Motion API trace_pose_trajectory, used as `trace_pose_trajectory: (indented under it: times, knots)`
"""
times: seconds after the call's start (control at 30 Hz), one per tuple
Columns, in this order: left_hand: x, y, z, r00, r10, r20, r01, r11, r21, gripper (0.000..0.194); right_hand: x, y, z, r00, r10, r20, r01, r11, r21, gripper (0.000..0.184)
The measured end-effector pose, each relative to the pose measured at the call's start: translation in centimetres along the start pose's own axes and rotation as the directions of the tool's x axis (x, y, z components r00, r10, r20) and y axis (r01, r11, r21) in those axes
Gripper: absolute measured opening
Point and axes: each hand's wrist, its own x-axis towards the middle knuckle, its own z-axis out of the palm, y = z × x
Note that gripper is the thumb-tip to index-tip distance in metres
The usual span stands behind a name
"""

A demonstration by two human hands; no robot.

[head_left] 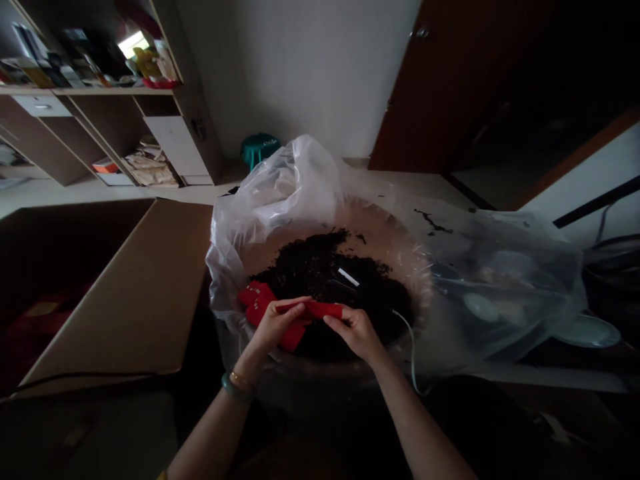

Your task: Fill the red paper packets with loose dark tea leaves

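Note:
Between my two hands a flat red piece (pixel 323 310), cloth or paper, is stretched out sideways. My left hand (pixel 281 320) pinches its left end, thumb on top. At the right end, the thumb and fingers of my right hand (pixel 354 328) close on it. Both hands are above a wide round basin (pixel 373 217) lined with clear plastic. Dark, loose, shredded material (pixel 320 260) lies heaped in it. More red pieces (pixel 256 299) with small pale marks rest on the heap's left side, partly behind my left hand. A small white strip (pixel 349 277) shows on the dark heap.
A large open cardboard box (pixel 135 300) stands at left, with red things inside. Clear plastic sheeting (pixel 295 177) bunches over the basin's far rim. A white cord (pixel 413 353) runs over the near right rim. Plastic bags (pixel 515 287) lie at right; a shelf unit (pixel 120 91) stands behind.

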Motion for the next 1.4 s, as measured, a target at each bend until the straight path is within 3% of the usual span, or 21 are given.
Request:
trace_pose_trajectory:
  times: [0.13,0.37,0.47,0.53,0.57,0.6,0.63,0.7,0.73,0.8,0.87,1.03,1.17,1.3,1.37,1.4]
  knots:
    - [-0.3,-0.1,0.1,0.998,-0.054,0.022,0.054,0.998,0.011,0.059,-0.2,0.5,0.1,0.995,0.070,-0.072,-0.065,0.995,0.071,0.030]
    - [-0.8,0.1,0.6,0.995,-0.092,0.029,0.091,0.995,0.045,0.062,-0.7,0.7,-0.3,0.983,0.072,0.171,-0.100,0.982,0.159,0.036]
    - [-0.6,0.1,0.4,0.986,-0.139,0.089,0.128,0.985,0.113,0.061,-0.6,0.7,-0.5,0.977,0.135,0.165,-0.159,0.977,0.143,0.043]
    - [-0.5,-0.1,0.3,0.995,-0.068,0.072,0.051,0.975,0.215,0.058,-0.3,0.6,-0.6,0.973,0.182,0.145,-0.204,0.967,0.152,0.050]
    - [-0.6,-0.1,0.3,0.999,0.036,0.019,-0.040,0.954,0.298,0.056,-0.2,0.5,-0.7,0.969,0.196,0.150,-0.220,0.960,0.170,0.053]
    - [-0.7,-0.2,0.3,0.981,0.187,-0.044,-0.152,0.897,0.416,0.054,0.0,0.4,-0.8,0.966,0.202,0.161,-0.231,0.954,0.192,0.056]
    - [-0.8,-0.3,0.3,0.928,0.363,-0.083,-0.257,0.786,0.563,0.054,0.1,0.2,-0.8,0.964,0.204,0.171,-0.238,0.948,0.211,0.057]
    - [-1.1,-0.5,0.5,0.769,0.639,0.017,-0.362,0.413,0.836,0.058,0.2,0.1,-0.7,0.962,0.204,0.181,-0.245,0.938,0.244,0.060]
    - [-1.3,-0.6,0.7,0.715,0.685,0.141,-0.369,0.199,0.908,0.060,0.3,0.1,-0.6,0.960,0.208,0.186,-0.252,0.932,0.259,0.060]
    - [-1.4,-0.8,1.0,0.699,0.615,0.365,-0.367,-0.129,0.921,0.063,0.3,0.4,-0.3,0.955,0.227,0.192,-0.277,0.913,0.299,0.061]
    - [-1.2,-1.1,1.3,0.727,0.527,0.440,-0.360,-0.253,0.898,0.064,0.3,1.0,-0.1,0.952,0.245,0.182,-0.295,0.892,0.342,0.061]
    - [-0.3,-1.8,1.0,0.763,0.492,0.419,-0.374,-0.192,0.907,0.055,0.5,2.3,0.4,0.954,0.229,0.192,-0.289,0.868,0.404,0.058]
    - [-0.2,-1.8,0.0,0.760,0.525,0.383,-0.374,-0.129,0.918,0.055,1.1,1.1,0.9,0.948,0.180,0.263,-0.278,0.868,0.411,0.057]
    - [-0.3,-0.9,-1.6,0.705,0.633,0.321,-0.384,-0.041,0.922,0.052,2.0,-1.3,1.1,0.930,0.113,0.350,-0.234,0.916,0.325,0.061]
    - [-0.3,-0.4,-2.7,0.666,0.700,0.259,-0.394,0.035,0.918,0.048,2.9,-1.9,0.9,0.943,0.108,0.313,-0.208,0.929,0.305,0.068]
    - [-0.2,-0.1,-3.3,0.652,0.728,0.212,-0.391,0.083,0.917,0.047,3.6,-2.0,0.8,0.964,0.115,0.239,-0.185,0.936,0.298,0.071]
